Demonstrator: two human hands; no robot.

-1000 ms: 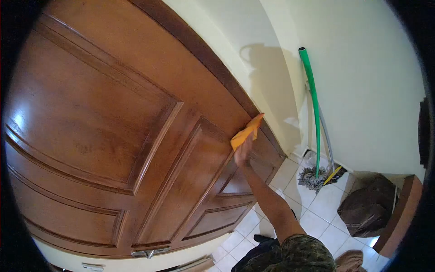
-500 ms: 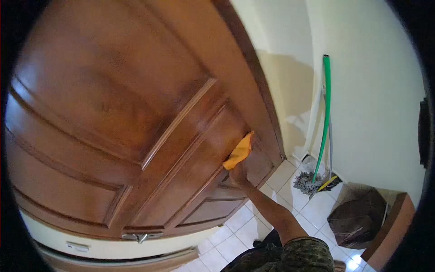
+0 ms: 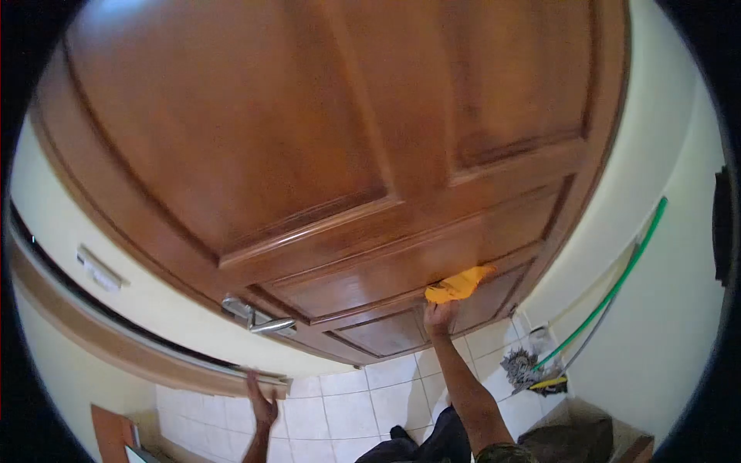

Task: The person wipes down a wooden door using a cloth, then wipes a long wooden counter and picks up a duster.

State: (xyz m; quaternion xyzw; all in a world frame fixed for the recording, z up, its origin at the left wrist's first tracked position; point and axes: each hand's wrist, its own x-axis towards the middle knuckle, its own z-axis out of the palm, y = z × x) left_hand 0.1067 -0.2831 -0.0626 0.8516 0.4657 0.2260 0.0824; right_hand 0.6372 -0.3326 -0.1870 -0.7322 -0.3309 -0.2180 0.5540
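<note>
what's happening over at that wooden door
A person's right hand holds an orange cloth against the lower part of the brown paneled door. The left hand is empty, near the end of the long tan ledge; whether it touches is hard to tell. The door is shut, its metal handle untouched. Off to the right, a mop with a green pole leans against the wall.

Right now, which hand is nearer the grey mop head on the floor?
Right: the right hand, holding the orange cloth, is above and left of the mop head; the left hand is much farther left.
</note>
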